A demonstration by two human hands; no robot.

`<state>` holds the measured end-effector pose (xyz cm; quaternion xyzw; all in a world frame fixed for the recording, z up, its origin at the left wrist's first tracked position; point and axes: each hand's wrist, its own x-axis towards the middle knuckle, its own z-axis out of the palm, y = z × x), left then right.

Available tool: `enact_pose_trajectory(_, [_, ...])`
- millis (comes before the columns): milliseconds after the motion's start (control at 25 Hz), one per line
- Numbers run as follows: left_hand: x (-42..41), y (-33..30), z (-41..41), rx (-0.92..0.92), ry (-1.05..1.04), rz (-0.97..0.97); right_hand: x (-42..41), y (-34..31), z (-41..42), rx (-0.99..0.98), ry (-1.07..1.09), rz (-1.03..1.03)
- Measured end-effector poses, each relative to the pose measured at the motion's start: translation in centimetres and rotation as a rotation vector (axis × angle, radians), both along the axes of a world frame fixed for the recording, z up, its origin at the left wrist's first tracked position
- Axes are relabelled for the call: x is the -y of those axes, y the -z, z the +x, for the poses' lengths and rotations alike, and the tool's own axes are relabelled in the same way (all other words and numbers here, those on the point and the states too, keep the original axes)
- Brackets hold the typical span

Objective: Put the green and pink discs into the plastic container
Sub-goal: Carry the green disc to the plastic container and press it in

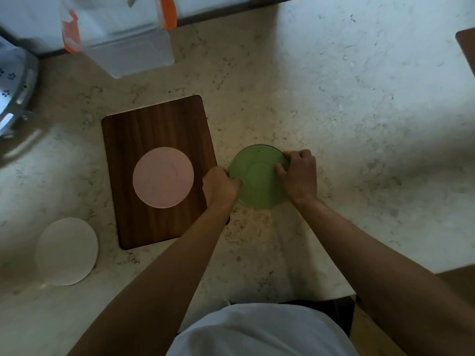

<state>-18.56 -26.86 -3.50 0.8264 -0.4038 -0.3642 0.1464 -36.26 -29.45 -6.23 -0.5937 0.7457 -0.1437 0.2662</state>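
Note:
A green disc (259, 181) lies on the marble counter, just right of a wooden board. My left hand (221, 187) grips its left edge and my right hand (298, 173) grips its right edge, fingers curled over the rim. A pink disc (163, 177) rests flat on the wooden board (154, 124). The clear plastic container (123, 39) with orange clips stands at the back left of the counter, far from both hands.
A white disc (67, 251) lies on the counter at the front left. A metal appliance (12, 98) sits at the far left edge. A brown wooden corner (466, 50) shows at the far right. The counter's front edge is near my body.

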Motion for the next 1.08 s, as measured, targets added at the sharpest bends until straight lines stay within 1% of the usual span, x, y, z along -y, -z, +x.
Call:
enact_pose_trajectory(160, [0.6,-0.2,0.1,-0.083,-0.061,0.057,0.9,-0.6,0.4,0.011,0.053,0.103])
enact_pose_trajectory(280, [0.3,0.1,0.2,-0.124,-0.09,0.053,1.0,-0.7,0.3,0.097,0.062,0.122])
enact_pose_trajectory(400, [-0.5,0.3,1.0,-0.19,-0.161,0.047,0.5,-1.0,0.4,0.153,0.062,0.143])
enact_pose_trajectory(480, [-1.2,0.3,2.1,-0.243,-0.22,0.051,0.4,-1.4,1.0,0.188,0.061,0.134])
enact_pose_trajectory(640, [-2.8,-0.4,5.4,-0.428,-0.386,0.038,0.4,-2.9,3.7,0.241,-0.023,0.076])
enact_pose_trajectory(720, [-3.4,-1.1,8.0,-0.482,-0.455,0.019,0.6,-3.7,6.1,0.266,-0.055,0.06])
enact_pose_trajectory(840, [-4.3,-2.4,12.5,-0.498,-0.509,-0.012,1.1,-4.6,10.6,0.297,-0.121,0.066])
enact_pose_trajectory(1000, [-4.7,-3.3,17.6,-0.419,-0.54,-0.06,1.5,-4.7,16.3,0.266,-0.176,0.078])
enact_pose_trajectory(1080, [-4.4,-3.1,19.5,-0.414,-0.543,-0.083,1.7,-4.1,18.6,0.259,-0.18,0.075])
